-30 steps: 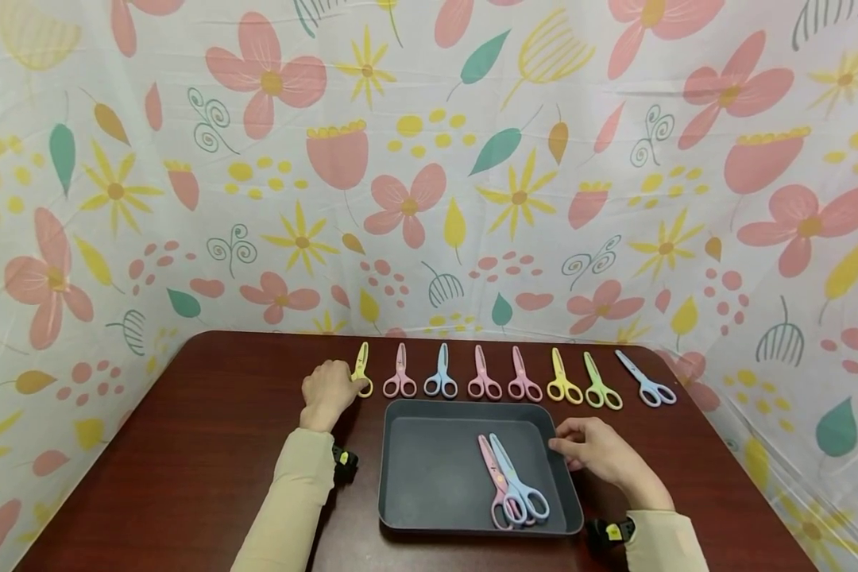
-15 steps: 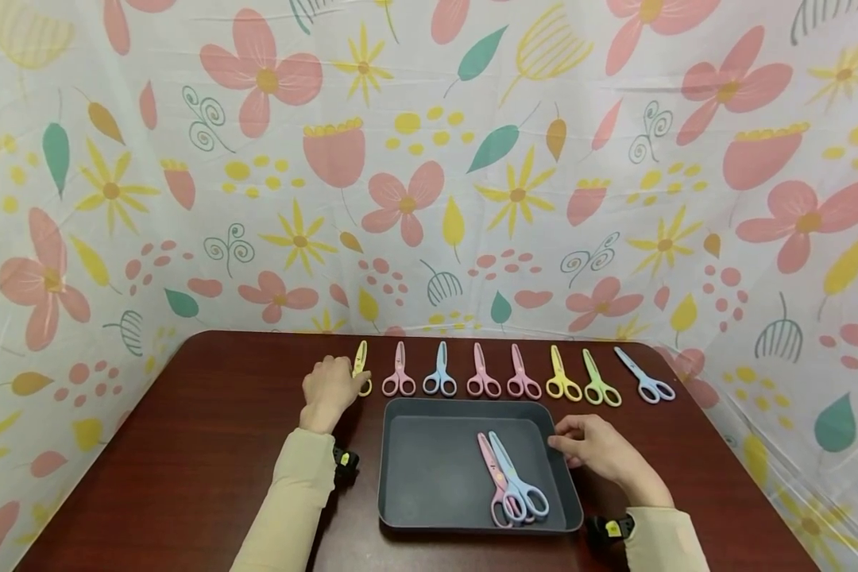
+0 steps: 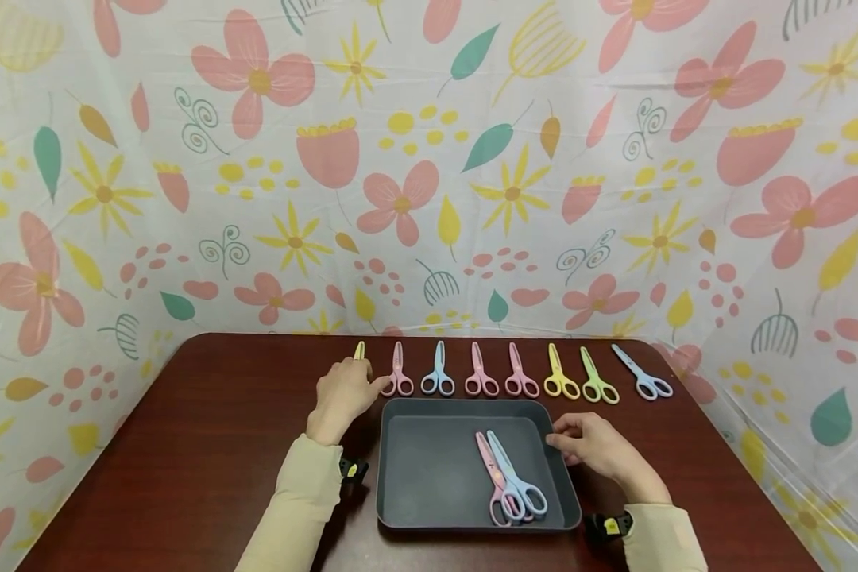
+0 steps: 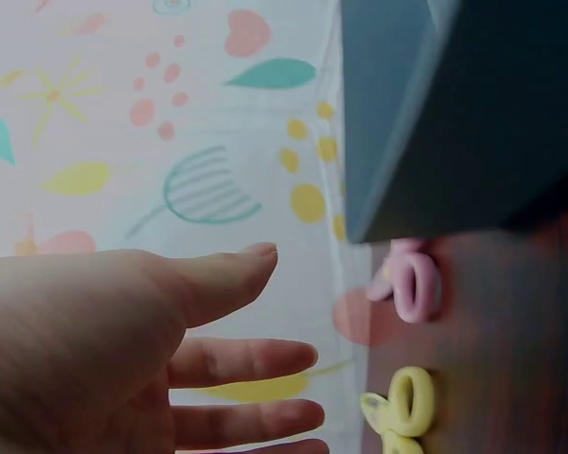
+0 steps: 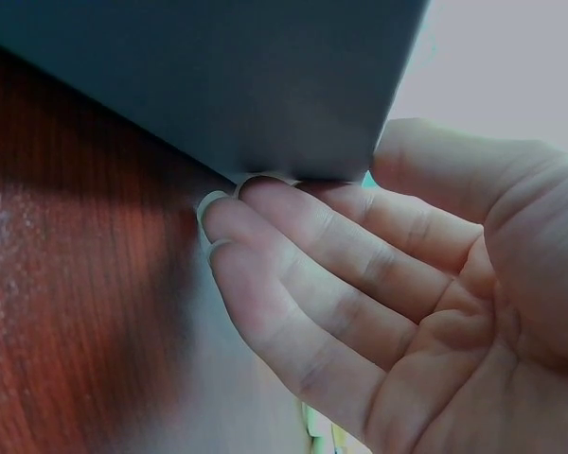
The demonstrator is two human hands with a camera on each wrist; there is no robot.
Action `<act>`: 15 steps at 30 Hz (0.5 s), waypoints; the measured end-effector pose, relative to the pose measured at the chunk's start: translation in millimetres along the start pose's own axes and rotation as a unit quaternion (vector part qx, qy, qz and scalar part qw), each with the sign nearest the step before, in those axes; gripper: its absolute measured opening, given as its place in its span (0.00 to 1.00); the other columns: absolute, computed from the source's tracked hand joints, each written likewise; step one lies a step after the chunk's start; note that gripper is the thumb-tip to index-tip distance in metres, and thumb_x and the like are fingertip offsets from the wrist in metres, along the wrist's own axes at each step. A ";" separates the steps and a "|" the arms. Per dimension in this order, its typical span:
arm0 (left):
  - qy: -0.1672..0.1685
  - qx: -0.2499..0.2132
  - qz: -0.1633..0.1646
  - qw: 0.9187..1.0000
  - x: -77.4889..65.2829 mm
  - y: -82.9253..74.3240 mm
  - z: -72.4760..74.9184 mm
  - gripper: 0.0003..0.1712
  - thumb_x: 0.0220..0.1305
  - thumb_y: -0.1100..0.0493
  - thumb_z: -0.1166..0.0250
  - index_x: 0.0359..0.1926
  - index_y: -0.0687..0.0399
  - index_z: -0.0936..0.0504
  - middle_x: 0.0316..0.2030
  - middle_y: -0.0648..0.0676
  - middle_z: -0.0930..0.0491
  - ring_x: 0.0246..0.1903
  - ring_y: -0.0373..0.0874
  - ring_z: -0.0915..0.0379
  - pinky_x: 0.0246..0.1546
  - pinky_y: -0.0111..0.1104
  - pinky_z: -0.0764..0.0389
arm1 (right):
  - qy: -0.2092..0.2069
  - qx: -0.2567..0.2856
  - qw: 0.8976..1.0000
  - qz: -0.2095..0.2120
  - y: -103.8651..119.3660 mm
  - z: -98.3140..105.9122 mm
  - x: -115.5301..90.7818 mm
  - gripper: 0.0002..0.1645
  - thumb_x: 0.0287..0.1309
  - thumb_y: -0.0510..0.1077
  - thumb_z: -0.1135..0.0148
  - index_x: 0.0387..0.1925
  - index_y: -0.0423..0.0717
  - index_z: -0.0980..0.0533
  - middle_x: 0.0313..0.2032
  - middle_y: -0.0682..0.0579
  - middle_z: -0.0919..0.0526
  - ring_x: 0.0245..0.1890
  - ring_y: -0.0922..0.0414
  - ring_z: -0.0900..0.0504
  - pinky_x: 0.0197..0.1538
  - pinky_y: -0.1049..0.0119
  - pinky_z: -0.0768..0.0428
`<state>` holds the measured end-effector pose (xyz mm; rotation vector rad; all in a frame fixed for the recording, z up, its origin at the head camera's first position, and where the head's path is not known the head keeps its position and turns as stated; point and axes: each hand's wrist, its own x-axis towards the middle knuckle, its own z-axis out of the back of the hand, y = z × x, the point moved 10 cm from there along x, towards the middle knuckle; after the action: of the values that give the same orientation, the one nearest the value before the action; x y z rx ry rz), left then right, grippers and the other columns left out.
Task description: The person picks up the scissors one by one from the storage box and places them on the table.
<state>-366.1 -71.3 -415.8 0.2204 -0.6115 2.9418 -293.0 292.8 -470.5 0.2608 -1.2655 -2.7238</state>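
My left hand (image 3: 345,395) is over the table at the left end of a row of scissors, hiding the handles of the yellow scissors (image 3: 359,350) in the head view. Its thumb points toward the pink scissors (image 3: 398,369) beside them. In the left wrist view its fingers are extended with nothing between them, apart from the yellow scissors (image 4: 412,402) and pink scissors (image 4: 417,286). My right hand (image 3: 604,451) grips the right edge of a dark grey tray (image 3: 429,469), thumb at the rim, fingers against the outer wall. Inside lie pink scissors (image 3: 493,461) and light blue scissors (image 3: 515,481), overlapping.
Further along the row lie blue scissors (image 3: 439,369), two more pink pairs, yellow scissors (image 3: 559,373), green scissors (image 3: 597,380) and light blue scissors (image 3: 642,373). A flowered cloth (image 3: 429,199) hangs behind the dark wooden table (image 3: 186,445).
My left hand has shifted slightly right, from beside the yellow scissors to over their handles and close to the pink pair. The right hand keeps its place at the tray.
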 end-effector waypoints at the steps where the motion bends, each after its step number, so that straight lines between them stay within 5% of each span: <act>1: -0.002 0.001 -0.004 1.000 -2.0 -3.2 2.0 0.21 0.61 0.41 0.33 0.35 0.55 0.16 0.29 0.54 0.24 0.29 0.51 0.27 0.26 0.45 0.24 | 0.000 0.000 1.000 -0.001 -0.1 0.0 0.1 0.09 0.61 0.40 0.35 0.38 0.36 0.21 0.26 0.49 0.20 0.25 0.53 0.19 0.32 0.60 0.19; 9: -0.014 0.001 -0.039 0.999 -17.9 -26.7 11.4 0.19 0.61 0.43 0.32 0.24 0.51 0.21 0.18 0.49 0.31 0.20 0.46 0.34 0.17 0.39 0.32 | 0.000 0.003 1.000 -0.001 -0.7 1.0 1.1 0.09 0.60 0.40 0.35 0.38 0.36 0.21 0.27 0.49 0.19 0.25 0.53 0.19 0.32 0.60 0.19; 15: -0.008 -0.005 -0.057 0.998 -29.9 -47.2 15.6 0.20 0.60 0.42 0.32 0.23 0.50 0.23 0.21 0.49 0.32 0.21 0.43 0.35 0.19 0.37 0.33 | 0.003 0.005 1.000 0.002 -1.9 -0.6 1.2 0.10 0.61 0.40 0.35 0.38 0.36 0.21 0.27 0.49 0.20 0.26 0.52 0.19 0.32 0.60 0.19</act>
<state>-327.6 -37.6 -388.4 0.2680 -0.5962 2.8297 -294.2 293.3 -472.4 0.2682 -1.2782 -2.7122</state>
